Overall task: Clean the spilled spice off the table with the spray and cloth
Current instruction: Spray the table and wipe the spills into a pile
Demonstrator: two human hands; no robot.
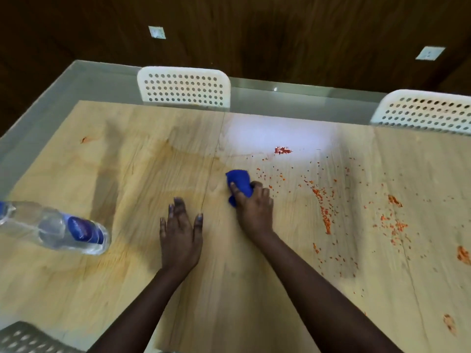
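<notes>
- Right hand [254, 207] clamps a bunched blue cloth [239, 183] against the wooden worktop [127, 159], likely for wiping.
- Red spice [323, 210] lies scattered just right of it.
- Left hand [179, 235] rests flat with fingers spread, probably bracing.
- Clear bottle [58, 229] lies sideways, well apart at left.

Our right hand [254, 207] grips bunched blue cloth [239, 186] against wooden table [127, 154], cloth poking out past fingers. Our left hand [179, 235] lies flat, palm down, fingers spread, just beside right hand. Orange-red spice [323, 212] scattered right of cloth, in streaks and clumps toward right edge; small dense patch near glare at far side. Clear bottle [58, 230] with blue label lies on side at left, apart from hands. Two white perforated chairs [183, 87] at far edge.
</notes>
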